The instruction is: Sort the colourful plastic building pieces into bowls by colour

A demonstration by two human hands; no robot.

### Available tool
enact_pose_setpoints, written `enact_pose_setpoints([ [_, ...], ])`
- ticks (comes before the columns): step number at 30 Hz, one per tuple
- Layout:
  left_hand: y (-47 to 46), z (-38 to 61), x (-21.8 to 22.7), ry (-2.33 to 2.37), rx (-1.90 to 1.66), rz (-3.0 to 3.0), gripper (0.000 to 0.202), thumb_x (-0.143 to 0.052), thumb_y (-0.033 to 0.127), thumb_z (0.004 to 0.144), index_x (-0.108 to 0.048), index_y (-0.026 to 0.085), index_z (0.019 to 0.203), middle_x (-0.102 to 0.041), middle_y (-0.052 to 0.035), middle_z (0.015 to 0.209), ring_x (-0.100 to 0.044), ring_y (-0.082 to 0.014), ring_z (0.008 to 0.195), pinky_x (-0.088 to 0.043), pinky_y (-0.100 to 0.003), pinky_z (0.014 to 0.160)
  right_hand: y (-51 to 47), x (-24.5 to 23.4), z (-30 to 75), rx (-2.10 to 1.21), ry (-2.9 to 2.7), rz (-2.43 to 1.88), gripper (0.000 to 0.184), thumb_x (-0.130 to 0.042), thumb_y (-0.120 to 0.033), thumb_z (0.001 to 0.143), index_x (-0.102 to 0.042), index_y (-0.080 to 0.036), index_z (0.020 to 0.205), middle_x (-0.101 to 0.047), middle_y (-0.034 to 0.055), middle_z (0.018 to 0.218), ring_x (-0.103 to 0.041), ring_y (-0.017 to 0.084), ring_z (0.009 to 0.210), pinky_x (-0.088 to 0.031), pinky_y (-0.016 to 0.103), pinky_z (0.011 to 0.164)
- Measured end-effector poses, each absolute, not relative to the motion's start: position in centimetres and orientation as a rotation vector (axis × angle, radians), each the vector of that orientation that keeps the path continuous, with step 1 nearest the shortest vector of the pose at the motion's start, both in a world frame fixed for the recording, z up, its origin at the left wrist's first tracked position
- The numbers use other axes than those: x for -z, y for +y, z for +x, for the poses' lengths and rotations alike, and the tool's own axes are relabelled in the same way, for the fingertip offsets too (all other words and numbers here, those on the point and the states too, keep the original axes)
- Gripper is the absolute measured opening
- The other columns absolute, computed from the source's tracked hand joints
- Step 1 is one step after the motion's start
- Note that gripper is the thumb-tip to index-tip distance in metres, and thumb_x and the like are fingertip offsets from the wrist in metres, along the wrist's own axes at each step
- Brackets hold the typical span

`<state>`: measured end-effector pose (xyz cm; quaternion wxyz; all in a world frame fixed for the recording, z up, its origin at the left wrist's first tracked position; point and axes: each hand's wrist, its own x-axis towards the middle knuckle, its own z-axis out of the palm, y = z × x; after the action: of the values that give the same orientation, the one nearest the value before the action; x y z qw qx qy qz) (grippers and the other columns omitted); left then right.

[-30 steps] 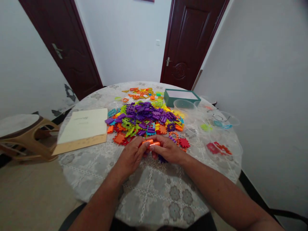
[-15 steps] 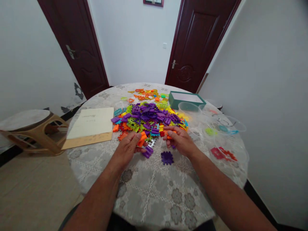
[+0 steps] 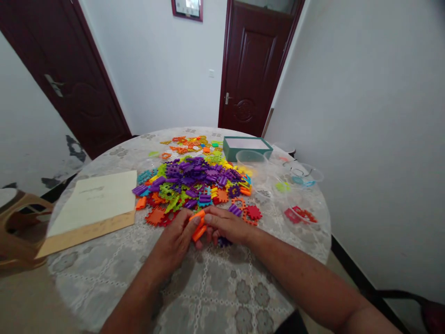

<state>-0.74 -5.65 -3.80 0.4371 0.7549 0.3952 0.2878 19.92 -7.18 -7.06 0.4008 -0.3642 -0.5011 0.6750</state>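
Just in front of the pile, my left hand (image 3: 178, 235) and my right hand (image 3: 225, 225) have come together around orange ridged plastic building pieces (image 3: 199, 228). Both thumbs press on the orange plastic, and the fingers wrap below it. Where one piece ends and the other begins I cannot tell. Beneath my right hand a dark purple toothed square (image 3: 224, 241) lies on the table, mostly covered. Purple, green, orange and yellow interlocking pieces make up the large pile (image 3: 194, 174) beyond my fingers. A red toothed piece (image 3: 253, 212) lies right of my right hand.
A lace-patterned cloth covers the round table (image 3: 215, 297). Left lies a cream sheet (image 3: 93, 197) over brown cardboard (image 3: 86, 233). A green box (image 3: 247, 152) stands behind the pile. Clear plastic containers (image 3: 251, 163) with a few pieces occupy the right. A stool (image 3: 24, 227) is beyond the left edge.
My hands, apart before with an orange piece in each, have met. My right hand moved left, over the purple square. The view has shifted right.
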Motion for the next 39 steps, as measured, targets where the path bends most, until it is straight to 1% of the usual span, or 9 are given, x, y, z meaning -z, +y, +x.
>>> enact_pose_setpoints([
  [2, -5.9, -0.5, 4.0, 0.963, -0.719, 1.917, 0.034, -0.041, 0.054, 0.106, -0.052, 0.024, 0.096, -0.062, 0.0036, 0.071, -0.063, -0.018, 0.068, -0.048, -0.032, 0.068, -7.3, 6.9, 19.7, -1.715, -1.276, -0.931, 0.048, -0.072, -0.059, 0.093, -0.061, -0.021, 0.119, -0.068, -0.0003, 0.084, -0.064, 0.012, 0.065, -0.051, 0.02, 0.055],
  [5, -6.1, -0.1, 4.2, 0.97, -0.734, 1.916, 0.029, -0.041, 0.052, 0.107, -0.049, 0.025, 0.102, -0.061, 0.0042, 0.074, -0.062, -0.0182, 0.065, -0.048, -0.032, 0.068, -7.3, 6.8, 19.6, -1.738, -1.231, -0.918, 0.05, -0.074, -0.06, 0.09, -0.059, -0.021, 0.118, -0.07, -0.0005, 0.081, -0.066, 0.013, 0.063, -0.053, 0.022, 0.056],
  [14, -6.4, 0.0, 4.4, 0.965, -0.804, 1.931, 0.028, -0.039, 0.049, 0.108, -0.051, 0.024, 0.105, -0.066, -0.0005, 0.087, -0.065, -0.0202, 0.081, -0.048, -0.035, 0.078, -7.6, 6.6, 19.6, -1.759, -1.161, -0.85, 0.053, -0.074, -0.055, 0.092, -0.057, -0.02, 0.129, -0.073, 0.0018, 0.083, -0.068, 0.014, 0.066, -0.056, 0.023, 0.059],
  [19, -6.5, 0.2, 4.5, 0.961, -0.835, 1.95, 0.027, -0.041, 0.045, 0.109, -0.054, 0.024, 0.119, -0.069, -0.0012, 0.091, -0.067, -0.0201, 0.084, -0.049, -0.035, 0.081, -7.8, 6.7, 19.4, -1.793, -1.128, -0.845, 0.059, -0.073, -0.056, 0.093, -0.053, -0.022, 0.137, -0.072, 0.001, 0.082, -0.067, 0.014, 0.065, -0.054, 0.022, 0.056],
  [26, -6.9, 0.5, 4.4, 0.868, -0.816, 2.046, 0.027, -0.039, 0.036, 0.109, -0.056, 0.023, 0.125, -0.072, -0.0041, 0.101, -0.068, -0.0195, 0.09, -0.05, -0.034, 0.085, -7.9, 7.3, 19.3, -1.754, -1.129, -0.89, 0.07, -0.074, -0.055, 0.092, -0.044, -0.027, 0.149, -0.071, -0.0009, 0.085, -0.065, 0.012, 0.058, -0.052, 0.021, 0.05],
  [30, -7.2, 0.8, 4.1, 0.812, -0.83, 2.067, 0.03, -0.038, 0.032, 0.108, -0.061, 0.023, 0.125, -0.072, -0.0061, 0.108, -0.068, -0.0203, 0.096, -0.051, -0.034, 0.088, -8.0, 7.4, 19.0, -1.723, -1.188, -0.962, 0.062, -0.072, -0.057, 0.093, -0.051, -0.024, 0.141, -0.07, -0.001, 0.084, -0.063, 0.011, 0.056, -0.051, 0.02, 0.048],
  [34, -7.2, 0.9, 4.2, 0.83, -0.841, 2.025, 0.035, -0.039, 0.027, 0.106, -0.06, 0.024, 0.134, -0.071, -0.0075, 0.122, -0.067, -0.0209, 0.107, -0.051, -0.036, 0.097, -8.0, 7.5, 18.8, -1.682, -1.194, -1.019, 0.058, -0.075, -0.057, 0.09, -0.057, -0.023, 0.134, -0.069, -0.0006, 0.084, -0.062, 0.011, 0.057, -0.052, 0.021, 0.049],
  [37, -7.1, 0.9, 4.5, 0.848, -0.891, 2.043, 0.042, -0.049, 0.022, 0.1, -0.056, 0.026, 0.141, -0.065, -0.0094, 0.136, -0.06, -0.0236, 0.125, -0.046, -0.042, 0.111, -7.7, 7.8, 18.9, -1.621, -1.17, -1.026, 0.057, -0.074, -0.055, 0.091, -0.059, -0.024, 0.136, -0.069, -0.0009, 0.083, -0.06, 0.011, 0.056, -0.051, 0.021, 0.049],
  [39, -7.1, 0.9, 4.8, 0.878, -0.912, 2.048, 0.047, -0.057, 0.02, 0.095, -0.056, 0.026, 0.141, -0.063, -0.0103, 0.137, -0.058, -0.0252, 0.129, -0.045, -0.043, 0.113, -7.6, 7.7, 19.1, -1.547, -1.176, -1.062, 0.055, -0.072, -0.053, 0.092, -0.06, -0.024, 0.136, -0.068, -0.0006, 0.082, -0.06, 0.011, 0.056, -0.051, 0.022, 0.048],
])
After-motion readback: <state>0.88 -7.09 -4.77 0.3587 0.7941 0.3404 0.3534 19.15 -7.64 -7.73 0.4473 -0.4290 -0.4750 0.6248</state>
